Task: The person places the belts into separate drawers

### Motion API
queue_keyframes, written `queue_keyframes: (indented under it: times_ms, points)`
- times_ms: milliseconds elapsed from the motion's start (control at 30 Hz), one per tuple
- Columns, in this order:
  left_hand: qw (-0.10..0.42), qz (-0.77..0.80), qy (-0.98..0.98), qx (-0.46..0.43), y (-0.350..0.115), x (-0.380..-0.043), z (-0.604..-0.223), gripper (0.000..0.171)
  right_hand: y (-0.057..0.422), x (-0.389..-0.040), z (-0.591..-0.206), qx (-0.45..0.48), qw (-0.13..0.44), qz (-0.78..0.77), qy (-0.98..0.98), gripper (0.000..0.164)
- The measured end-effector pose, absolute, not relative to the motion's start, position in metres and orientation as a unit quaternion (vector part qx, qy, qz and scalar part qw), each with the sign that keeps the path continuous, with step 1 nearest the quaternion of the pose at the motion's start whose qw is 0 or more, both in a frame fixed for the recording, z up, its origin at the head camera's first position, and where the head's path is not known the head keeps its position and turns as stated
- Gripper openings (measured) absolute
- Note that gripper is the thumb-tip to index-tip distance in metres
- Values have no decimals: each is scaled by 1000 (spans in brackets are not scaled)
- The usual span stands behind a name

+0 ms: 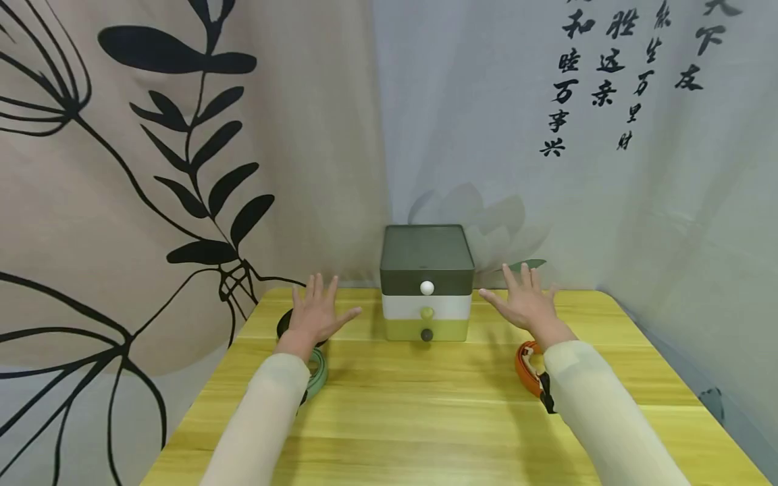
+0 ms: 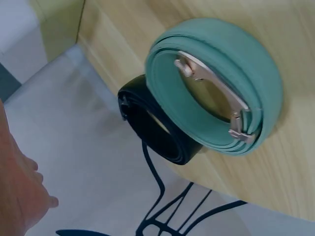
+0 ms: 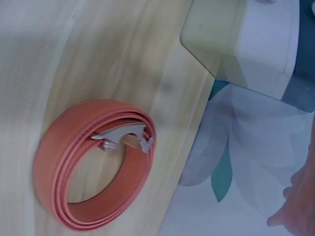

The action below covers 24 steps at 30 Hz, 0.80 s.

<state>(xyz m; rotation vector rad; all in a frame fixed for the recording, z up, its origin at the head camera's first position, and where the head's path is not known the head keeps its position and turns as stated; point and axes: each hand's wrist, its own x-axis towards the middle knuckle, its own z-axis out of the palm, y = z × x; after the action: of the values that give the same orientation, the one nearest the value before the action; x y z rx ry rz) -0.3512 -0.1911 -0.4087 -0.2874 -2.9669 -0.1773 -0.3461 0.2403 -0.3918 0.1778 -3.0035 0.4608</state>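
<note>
Both hands reach forward over a wooden table with fingers spread, holding nothing. The left hand (image 1: 313, 316) is above a black rolled belt (image 2: 152, 123) and a green rolled belt (image 2: 216, 39) with a metal buckle; the sleeve partly covers both in the head view. My right hand (image 1: 525, 304) hovers beyond an orange rolled belt (image 3: 59, 162), whose silver buckle shows in the right wrist view. Between the hands, at the back, stands a small box of stacked drawers (image 1: 427, 280), dark green, white and yellow-green from top to bottom, each with a round knob.
The wooden table (image 1: 413, 418) has its far edge against a hanging cloth (image 1: 328, 169) printed with dark plants and written characters. By the right sleeve, a black piece (image 1: 547, 395) lies against the orange belt.
</note>
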Motion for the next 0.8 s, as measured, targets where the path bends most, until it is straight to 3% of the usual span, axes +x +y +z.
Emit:
queue_keyframes:
  times_ms: [800]
  points:
    - [113,-82,-986,-94,-179,-361,-371,100,227,-359,-349,65,48,207,-975,100]
